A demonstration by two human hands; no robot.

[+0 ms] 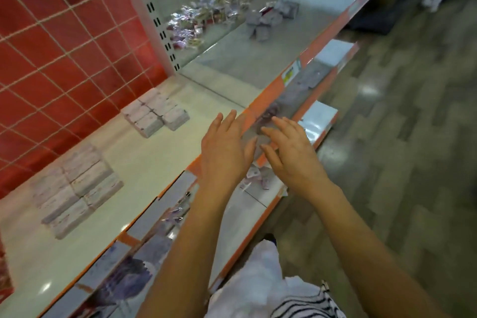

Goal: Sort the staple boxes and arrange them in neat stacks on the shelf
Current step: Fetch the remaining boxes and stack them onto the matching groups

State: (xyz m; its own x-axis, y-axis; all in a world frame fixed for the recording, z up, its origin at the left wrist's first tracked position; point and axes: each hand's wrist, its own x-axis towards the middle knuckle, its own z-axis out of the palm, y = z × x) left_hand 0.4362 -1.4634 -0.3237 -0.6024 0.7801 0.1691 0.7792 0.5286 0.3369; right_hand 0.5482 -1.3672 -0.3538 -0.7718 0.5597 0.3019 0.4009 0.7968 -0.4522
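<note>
The left hand and right hand hovered just beside each other over the orange front edge of the cream metal shelf, fingers straight and spread, holding nothing. Directly beneath them, on the grey lower shelf, lay loose pale-lilac cardboard staple boxes, tumbled with no common long axis; the right hand looked slightly nearer. To the left, towards the shelf's back edge, stood the near block of stacked boxes and the far block. An untidy heap of pale boxes lay well apart at the far end, near shiny packets. Nothing seemed to bar the way.
</note>
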